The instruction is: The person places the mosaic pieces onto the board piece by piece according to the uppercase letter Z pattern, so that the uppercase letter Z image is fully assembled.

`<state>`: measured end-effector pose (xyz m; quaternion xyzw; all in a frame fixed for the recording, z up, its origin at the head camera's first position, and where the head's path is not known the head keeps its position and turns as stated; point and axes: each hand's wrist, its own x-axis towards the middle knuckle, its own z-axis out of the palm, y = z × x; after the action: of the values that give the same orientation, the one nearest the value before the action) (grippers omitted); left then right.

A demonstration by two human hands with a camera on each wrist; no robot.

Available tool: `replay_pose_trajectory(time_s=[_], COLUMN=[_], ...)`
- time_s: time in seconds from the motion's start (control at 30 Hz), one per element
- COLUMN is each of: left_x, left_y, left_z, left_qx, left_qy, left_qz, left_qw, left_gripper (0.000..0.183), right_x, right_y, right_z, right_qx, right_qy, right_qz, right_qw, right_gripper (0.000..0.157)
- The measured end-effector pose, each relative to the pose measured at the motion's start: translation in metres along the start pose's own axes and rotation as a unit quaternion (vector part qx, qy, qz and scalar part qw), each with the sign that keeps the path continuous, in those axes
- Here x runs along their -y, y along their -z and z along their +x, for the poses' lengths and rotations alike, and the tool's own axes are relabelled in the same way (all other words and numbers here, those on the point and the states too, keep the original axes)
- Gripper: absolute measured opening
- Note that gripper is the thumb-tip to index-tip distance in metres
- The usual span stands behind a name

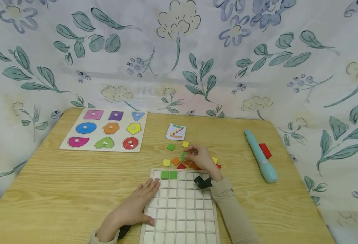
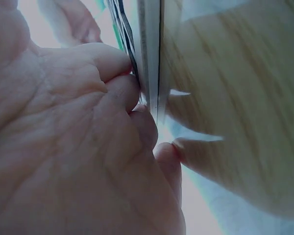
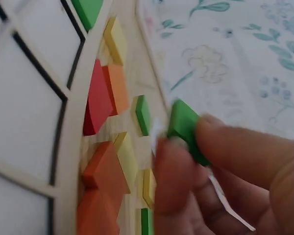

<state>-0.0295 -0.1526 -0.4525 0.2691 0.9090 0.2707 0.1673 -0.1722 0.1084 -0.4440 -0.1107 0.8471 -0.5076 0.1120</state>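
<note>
My right hand (image 1: 201, 158) pinches a green square tile (image 3: 185, 126) between thumb and fingertips, above the loose tiles past the board's far edge. My left hand (image 1: 134, 205) lies with fingers spread along the left edge of a white grid board (image 1: 181, 204). In the board's far row, two green tiles (image 1: 169, 175) sit side by side. Around the right hand lie loose tiles: an orange tile (image 1: 175, 161), a yellow tile (image 1: 166, 162), a red tile (image 1: 181, 166) and a green tile (image 1: 171, 147). The right hand hides part of this group in the head view.
Behind the tiles lies a small pattern card (image 1: 176, 131). A shape puzzle board (image 1: 105, 130) with knobbed pieces is at the back left. To the right lie a turquoise stick-like object (image 1: 260, 157) and a red block (image 1: 265, 150). Floral cloth (image 1: 166, 67) hangs behind the table.
</note>
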Motion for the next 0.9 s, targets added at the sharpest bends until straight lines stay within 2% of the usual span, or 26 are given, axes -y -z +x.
replay_pose_trajectory(time_s=[0.1,0.17,0.4,0.53,0.7,0.8,0.9], left_x=[0.001,0.001,0.001,0.001,0.0,-0.001,-0.001], left_y=[0.001,0.002,-0.001,-0.003,-0.003,-0.002,-0.001], left_z=[-0.002,-0.002,0.001,0.001,0.001,0.0,0.0], left_qx=[-0.006,-0.01,-0.004,-0.004,0.004,0.004,0.001], left_qy=[0.003,0.004,0.003,0.007,0.012,0.009,0.01], left_qz=[0.001,0.003,-0.002,-0.007,-0.015,-0.015,-0.013], left_qw=[1.0,0.9999,1.0,0.9999,0.9998,0.9998,0.9999], left_gripper=[0.116,0.116,0.115,0.116,0.116,0.116,0.116], right_x=[0.0,-0.001,-0.004,-0.001,-0.004,-0.006,-0.009], right_y=[0.004,0.004,-0.006,-0.012,-0.012,-0.006,0.002], right_z=[-0.011,-0.016,-0.023,-0.025,-0.023,-0.018,-0.007], right_qx=[0.065,0.09,0.091,0.111,0.125,0.111,0.042], right_qy=[-0.003,0.003,-0.009,0.004,0.017,0.018,-0.003], right_qz=[0.001,-0.011,-0.065,-0.093,-0.098,-0.068,0.001], right_qw=[0.998,0.996,0.994,0.989,0.987,0.991,0.999], right_gripper=[0.017,0.016,0.009,0.007,0.005,0.012,0.021])
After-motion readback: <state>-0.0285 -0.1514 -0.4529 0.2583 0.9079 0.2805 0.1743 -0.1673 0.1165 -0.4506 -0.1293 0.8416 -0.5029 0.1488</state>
